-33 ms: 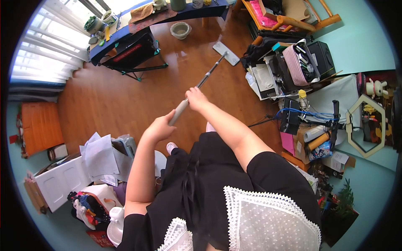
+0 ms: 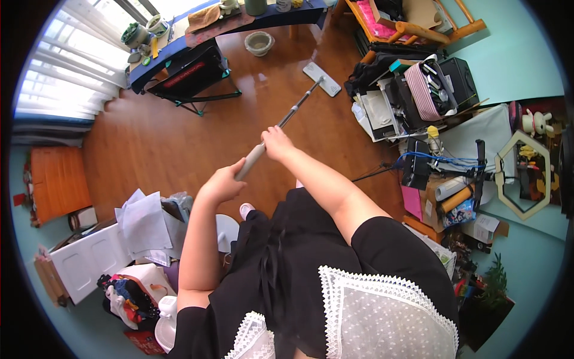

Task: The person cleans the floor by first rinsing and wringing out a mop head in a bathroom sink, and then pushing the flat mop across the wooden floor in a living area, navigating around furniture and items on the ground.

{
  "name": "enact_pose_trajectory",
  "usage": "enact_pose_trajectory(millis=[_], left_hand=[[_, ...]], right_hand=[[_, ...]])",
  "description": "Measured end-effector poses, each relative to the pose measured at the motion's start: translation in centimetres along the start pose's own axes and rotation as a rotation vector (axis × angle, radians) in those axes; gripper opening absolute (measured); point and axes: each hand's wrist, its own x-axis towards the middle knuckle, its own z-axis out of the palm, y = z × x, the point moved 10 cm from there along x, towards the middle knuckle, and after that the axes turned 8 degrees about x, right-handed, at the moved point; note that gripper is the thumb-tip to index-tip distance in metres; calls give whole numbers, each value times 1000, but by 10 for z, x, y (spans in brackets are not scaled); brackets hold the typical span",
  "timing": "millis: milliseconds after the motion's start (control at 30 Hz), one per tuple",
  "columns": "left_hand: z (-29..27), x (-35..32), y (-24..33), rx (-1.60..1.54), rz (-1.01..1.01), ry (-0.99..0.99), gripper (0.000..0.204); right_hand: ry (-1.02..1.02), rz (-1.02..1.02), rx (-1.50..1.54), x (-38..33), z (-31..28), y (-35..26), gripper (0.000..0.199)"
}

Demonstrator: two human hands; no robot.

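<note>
The grey mop handle's (image 2: 251, 160) near end is hidden inside the left hand (image 2: 222, 184); small items on the blue desk (image 2: 179, 45) are too tiny to identify.

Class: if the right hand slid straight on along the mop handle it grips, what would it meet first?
The right hand on the mop handle points up-right; following it, it would probably first reach the flat mop head on the wooden floor.

Your one view hangs at your head, looking steeply down past your own chest onto the wooden floor (image 2: 179, 137), close over your forearms; its fisheye rim bends the room's walls and clutter around you
</note>
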Motion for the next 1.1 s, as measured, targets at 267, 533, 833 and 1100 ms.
enact_pose_trajectory(millis=[267,533,833,1100], left_hand=[[-83,-109,-132,99,-18,-43,66],[-105,-104,-188,107,21,-134,64],[-79,3,-110,266,136,-239,66],[-80,81,-57,302,276,-165,69]], right_hand=[[-160,9,-52,-23,92,-172,31],[-160,69,-36,-14,131,-198,25],[147,212,-43,22,81,-72,14],[175,354,104,61,47,3,11]])
